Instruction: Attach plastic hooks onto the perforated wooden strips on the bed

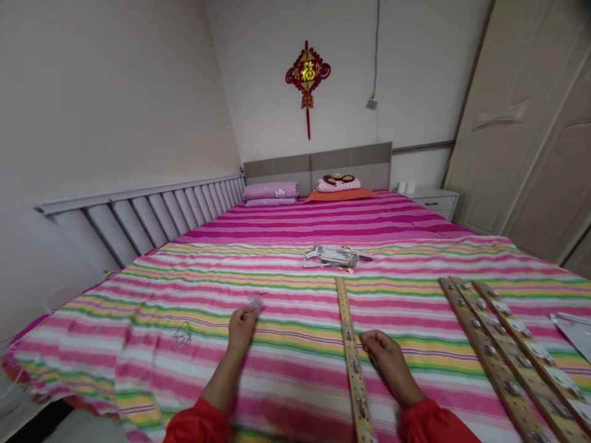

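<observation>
My left hand (242, 326) is closed, its fingertips pinching a small clear plastic bag (253, 304) above the striped cloth. A thin reddish item shows just past the bag, too small to name. In the middle lies a long wooden strip (347, 326) with rows of holes and several small shiny metal pieces along its nearer half. Just right of that strip is my right hand (385, 357), thumb and fingers pressed together. Whatever it may hold is too small to make out.
Several more wooden strips (480, 332) with metal pieces lie at the right, beside a plastic packet (572, 329). A clear bag of items (333, 256) rests further up the bed. Thin loose wire or thread (182, 334) lies at left. Folded bedding (272, 191) sits by the headboard.
</observation>
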Available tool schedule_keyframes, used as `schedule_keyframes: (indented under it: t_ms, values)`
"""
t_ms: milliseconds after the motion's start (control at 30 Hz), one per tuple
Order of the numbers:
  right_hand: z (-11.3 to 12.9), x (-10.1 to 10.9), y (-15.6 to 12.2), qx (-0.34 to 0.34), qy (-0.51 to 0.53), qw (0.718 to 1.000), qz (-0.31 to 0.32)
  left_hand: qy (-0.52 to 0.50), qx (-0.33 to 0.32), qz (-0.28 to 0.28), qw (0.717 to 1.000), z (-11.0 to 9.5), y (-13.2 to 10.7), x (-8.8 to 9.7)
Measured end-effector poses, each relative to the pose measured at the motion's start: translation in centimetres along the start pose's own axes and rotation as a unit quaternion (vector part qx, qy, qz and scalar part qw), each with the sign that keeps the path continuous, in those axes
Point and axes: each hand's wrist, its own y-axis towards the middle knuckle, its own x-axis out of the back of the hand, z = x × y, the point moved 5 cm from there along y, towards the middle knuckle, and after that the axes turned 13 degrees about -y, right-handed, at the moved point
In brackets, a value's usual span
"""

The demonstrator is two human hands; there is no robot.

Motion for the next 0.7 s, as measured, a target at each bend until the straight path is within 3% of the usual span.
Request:
schedule_keyframes:
  t_ms: [67,167,300,433,533,700]
  values:
    - [0.1,0.0,-0.2,-0.006,0.008,1.0,0.005,-0.103,0.048,0.042,0.993,0.1,-1.9,-1.1]
    - [0.5,0.0,-0.5,-0.016,0.016,1.0,0.006,-0.273,0.134,0.087,0.948,0.1,-5.1,-2.8]
    - [1.2,0.0,-0.8,-0.016,0.016,1.0,0.0,-0.392,0.206,0.083,0.893,-0.3,-8.2,-4.4]
    - [1.9,0.1,-0.7,-0.008,-0.012,1.0,-0.013,-0.466,0.256,0.034,0.846,0.0,-9.3,-4.8]
    - [2.8,0.1,-1.0,0.012,-0.027,0.999,-0.031,-0.483,0.27,0.012,0.833,0.1,-9.8,-4.4]
    - [6.2,-2.0,-4.1,0.07,-0.06,0.995,0.022,-0.482,0.268,0.067,0.831,-2.7,-12.1,-4.1]
